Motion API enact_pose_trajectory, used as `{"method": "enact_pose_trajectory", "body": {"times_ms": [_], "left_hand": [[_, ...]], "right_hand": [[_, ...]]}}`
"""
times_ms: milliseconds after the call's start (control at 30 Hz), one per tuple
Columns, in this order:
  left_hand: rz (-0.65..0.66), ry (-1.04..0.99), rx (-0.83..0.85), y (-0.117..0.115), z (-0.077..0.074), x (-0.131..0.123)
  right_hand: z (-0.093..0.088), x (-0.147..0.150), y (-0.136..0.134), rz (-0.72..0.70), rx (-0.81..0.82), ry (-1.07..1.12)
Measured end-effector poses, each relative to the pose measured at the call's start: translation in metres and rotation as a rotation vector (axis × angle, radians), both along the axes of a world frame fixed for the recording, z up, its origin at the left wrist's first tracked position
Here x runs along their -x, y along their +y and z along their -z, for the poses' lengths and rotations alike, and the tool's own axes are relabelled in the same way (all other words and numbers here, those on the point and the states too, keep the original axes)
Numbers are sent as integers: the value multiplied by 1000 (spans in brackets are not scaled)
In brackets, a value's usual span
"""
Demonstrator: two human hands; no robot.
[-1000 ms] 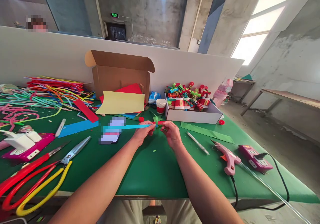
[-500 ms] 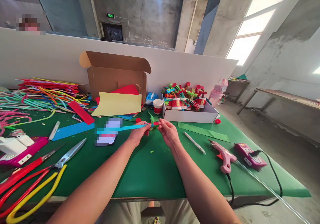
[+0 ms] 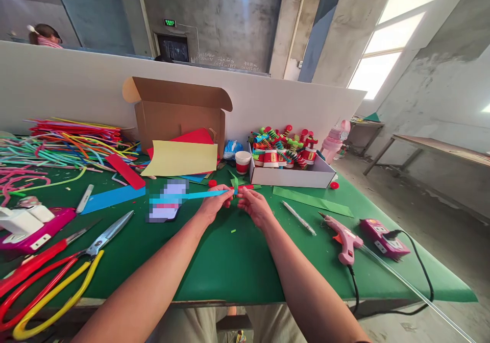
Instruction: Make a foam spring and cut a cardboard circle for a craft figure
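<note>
The blue strip is above mid bench, running left over the phone. Your left hand pinches it; your right hand is beside the green paper, its grip too obscured to tell. Keep the strip straight.

The long narrow light-blue strip looks like smooth matt paper. The red-and-yellow-handled scissors have shiny metal blades.

Left hand is pinching a blue strip, right hand is sitting just beside, and a pink glue gun is lying farther right!
</note>
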State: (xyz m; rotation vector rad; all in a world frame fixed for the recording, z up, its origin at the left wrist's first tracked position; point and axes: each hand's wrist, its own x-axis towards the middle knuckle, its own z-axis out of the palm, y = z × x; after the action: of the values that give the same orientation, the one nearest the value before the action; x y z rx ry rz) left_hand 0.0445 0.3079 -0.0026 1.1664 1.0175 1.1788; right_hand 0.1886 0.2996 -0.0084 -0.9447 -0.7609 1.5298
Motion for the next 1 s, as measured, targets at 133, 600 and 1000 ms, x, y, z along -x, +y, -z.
{"method": "enact_pose_trajectory", "body": {"times_ms": [133, 600, 1000], "left_hand": [[24, 54, -30, 0, 0, 0], [53, -90, -20, 3, 4, -1], [57, -18, -27, 1, -1, 0]], "right_hand": [[3, 2, -1, -51, -26, -52], [6, 3, 1, -19, -5, 42], [2, 1, 3, 16, -17, 93]]}}
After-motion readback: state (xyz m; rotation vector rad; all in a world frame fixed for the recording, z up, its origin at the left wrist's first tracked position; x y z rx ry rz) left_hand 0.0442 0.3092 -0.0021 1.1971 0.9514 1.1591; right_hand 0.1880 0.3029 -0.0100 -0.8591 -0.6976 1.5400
